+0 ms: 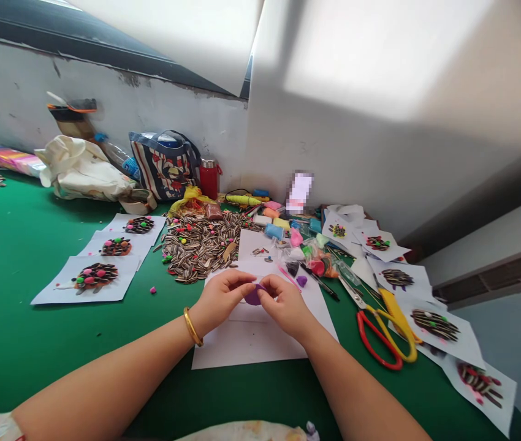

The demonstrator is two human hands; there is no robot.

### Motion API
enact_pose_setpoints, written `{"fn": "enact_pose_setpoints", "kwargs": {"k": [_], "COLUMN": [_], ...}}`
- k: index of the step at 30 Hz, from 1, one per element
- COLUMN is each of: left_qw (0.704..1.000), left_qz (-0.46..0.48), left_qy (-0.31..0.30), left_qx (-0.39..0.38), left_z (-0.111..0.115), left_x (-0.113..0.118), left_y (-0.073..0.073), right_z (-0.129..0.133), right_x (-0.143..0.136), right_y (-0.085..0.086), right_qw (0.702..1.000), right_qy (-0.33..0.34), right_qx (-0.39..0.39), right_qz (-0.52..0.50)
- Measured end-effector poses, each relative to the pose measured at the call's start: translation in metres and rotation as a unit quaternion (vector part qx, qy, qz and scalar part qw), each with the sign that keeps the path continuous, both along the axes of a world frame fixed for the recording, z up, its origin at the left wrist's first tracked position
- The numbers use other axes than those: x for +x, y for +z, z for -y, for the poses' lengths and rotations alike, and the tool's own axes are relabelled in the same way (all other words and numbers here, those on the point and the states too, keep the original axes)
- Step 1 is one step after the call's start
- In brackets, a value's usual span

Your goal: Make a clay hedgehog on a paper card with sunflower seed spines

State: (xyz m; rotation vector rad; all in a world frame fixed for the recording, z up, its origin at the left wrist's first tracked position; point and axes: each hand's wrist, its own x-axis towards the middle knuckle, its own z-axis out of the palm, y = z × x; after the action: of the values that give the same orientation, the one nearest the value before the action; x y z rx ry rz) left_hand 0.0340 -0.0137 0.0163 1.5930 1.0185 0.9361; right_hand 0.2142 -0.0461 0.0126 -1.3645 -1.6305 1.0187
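Observation:
Between my two hands is a flattened purple piece of modelling clay (254, 296), held over a sheet of white paper (260, 343). My left hand (224, 298), with a gold bangle at the wrist, pinches its left side. On its right side the fingers of my right hand (287, 304) are closed. A small lump of purple clay (301, 281) lies on the paper to the right of my hands, near a black pen (325, 286). Just beyond my left hand spreads a pile of striped sunflower seeds (196, 248) dotted with small coloured balls.
Scissors with red and yellow handles (382, 334) lie at right beside a yellow comb-edged tool (398, 312). Seed-covered hedgehog pictures (97, 277) lie on both sides. Several coloured clay lumps (274, 231), a red bottle (209, 179) and bags (166, 165) stand toward the wall.

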Motion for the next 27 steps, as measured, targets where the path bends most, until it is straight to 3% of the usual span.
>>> {"fn": "enact_pose_setpoints", "kwargs": {"k": [7, 23, 27], "left_qw": [1.000, 0.999, 0.998], "left_qz": [-0.001, -0.027, 0.041], "left_qy": [0.018, 0.018, 0.009], "left_qx": [-0.022, 0.015, -0.046], "left_z": [-0.0007, -0.0003, -0.0017], "left_x": [0.0002, 0.0012, 0.0009], "left_y": [-0.0003, -0.0032, -0.0037], "right_z": [-0.0015, -0.0027, -0.0031], "right_x": [-0.0020, -0.0002, 0.0009], "right_y": [-0.0003, -0.0016, -0.0049], "right_qw": [0.999, 0.999, 0.998], "right_qy": [-0.016, -0.002, -0.029], "right_qx": [-0.002, 0.013, 0.030], "right_qz": [-0.029, -0.043, -0.054]}}
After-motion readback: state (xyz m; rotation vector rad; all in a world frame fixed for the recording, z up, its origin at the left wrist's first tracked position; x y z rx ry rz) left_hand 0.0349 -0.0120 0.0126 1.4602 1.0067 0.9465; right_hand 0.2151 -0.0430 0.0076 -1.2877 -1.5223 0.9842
